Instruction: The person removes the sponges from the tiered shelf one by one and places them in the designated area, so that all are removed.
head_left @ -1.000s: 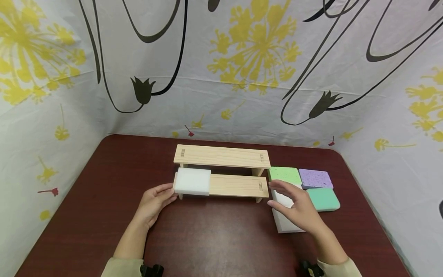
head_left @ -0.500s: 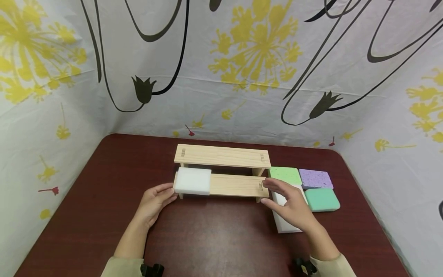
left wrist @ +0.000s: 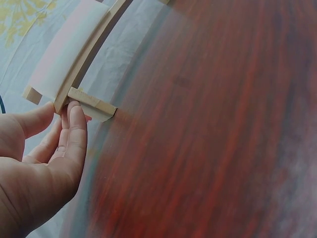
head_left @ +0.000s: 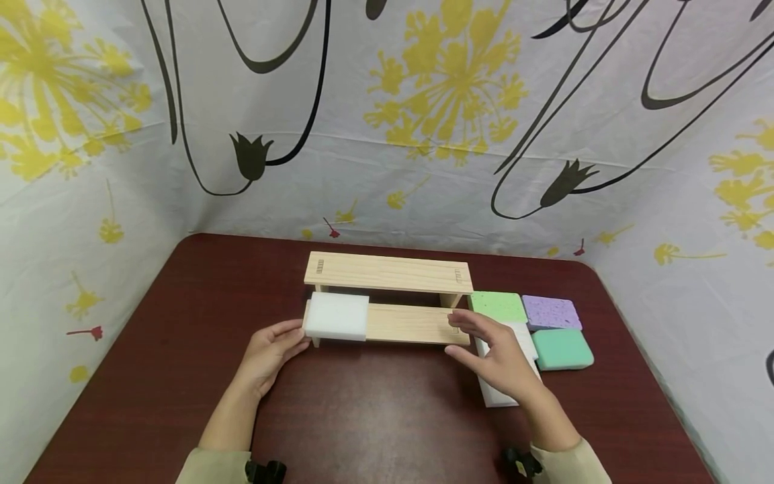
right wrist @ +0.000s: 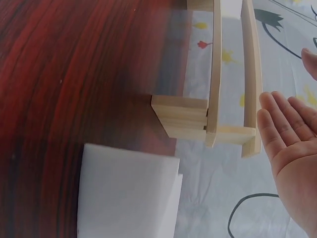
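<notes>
A two-step wooden rack (head_left: 387, 272) stands near the back of the table. On the left part of its lower step (head_left: 411, 324) lies a white sponge block (head_left: 336, 316). My left hand (head_left: 272, 353) pinches the left end of that lower step, thumb on the top side and fingertips underneath, as the left wrist view shows. With fingers extended and thumb apart, my right hand (head_left: 498, 353) hovers at the step's right end and holds nothing. Beneath it in the head view, white sponge blocks (head_left: 498, 390) are partly hidden by the hand.
Right of the rack lie a light green sponge (head_left: 498, 306), a purple sponge (head_left: 551, 312) and a teal sponge (head_left: 564, 349). The dark red-brown table (head_left: 387, 417) ends at a patterned cloth (head_left: 338, 148) behind and at both sides.
My right hand has shifted left, from over the white sponge blocks to the right end of the lower step. The left hand, rack and sponges have stayed put.
</notes>
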### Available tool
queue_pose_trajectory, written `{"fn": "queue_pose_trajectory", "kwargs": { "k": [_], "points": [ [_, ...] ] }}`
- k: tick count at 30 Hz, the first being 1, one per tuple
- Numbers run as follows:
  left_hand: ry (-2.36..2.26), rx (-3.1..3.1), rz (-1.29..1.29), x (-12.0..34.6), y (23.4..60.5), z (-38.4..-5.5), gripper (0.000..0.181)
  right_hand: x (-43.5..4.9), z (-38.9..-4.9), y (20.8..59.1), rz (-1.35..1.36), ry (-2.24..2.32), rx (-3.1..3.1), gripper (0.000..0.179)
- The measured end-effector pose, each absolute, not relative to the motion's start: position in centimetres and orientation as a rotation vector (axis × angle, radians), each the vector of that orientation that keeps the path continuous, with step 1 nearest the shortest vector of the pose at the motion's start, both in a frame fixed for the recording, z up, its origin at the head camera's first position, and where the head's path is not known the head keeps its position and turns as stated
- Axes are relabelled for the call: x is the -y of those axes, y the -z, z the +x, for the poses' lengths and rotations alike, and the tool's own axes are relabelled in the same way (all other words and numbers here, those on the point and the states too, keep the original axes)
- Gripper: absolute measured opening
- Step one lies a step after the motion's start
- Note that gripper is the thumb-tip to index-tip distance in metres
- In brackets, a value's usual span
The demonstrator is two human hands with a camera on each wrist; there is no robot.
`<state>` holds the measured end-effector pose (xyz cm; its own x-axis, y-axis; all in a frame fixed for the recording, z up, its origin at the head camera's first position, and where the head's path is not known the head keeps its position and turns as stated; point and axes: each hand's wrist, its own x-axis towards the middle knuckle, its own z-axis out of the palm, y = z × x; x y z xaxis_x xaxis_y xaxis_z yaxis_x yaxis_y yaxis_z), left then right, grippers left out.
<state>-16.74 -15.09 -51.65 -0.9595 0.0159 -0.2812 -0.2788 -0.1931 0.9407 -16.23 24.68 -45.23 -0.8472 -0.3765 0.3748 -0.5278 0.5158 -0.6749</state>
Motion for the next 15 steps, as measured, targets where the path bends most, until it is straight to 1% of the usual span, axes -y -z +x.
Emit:
{"fn": "queue_pose_trajectory", "kwargs": {
  "k": [9, 15],
  "points": [
    [-2.262, -1.866, -0.319, 15.1, 51.4, -16.7, 0.040, -23.7, -16.5, 45.4, 0.785, -1.249, 2.575, 0.056],
    [-2.265, -1.866, -0.317, 15.0, 51.4, -16.7, 0.040, -23.2, -16.5, 45.4, 0.772, -1.369, 2.587, 0.053]
  ]
}}
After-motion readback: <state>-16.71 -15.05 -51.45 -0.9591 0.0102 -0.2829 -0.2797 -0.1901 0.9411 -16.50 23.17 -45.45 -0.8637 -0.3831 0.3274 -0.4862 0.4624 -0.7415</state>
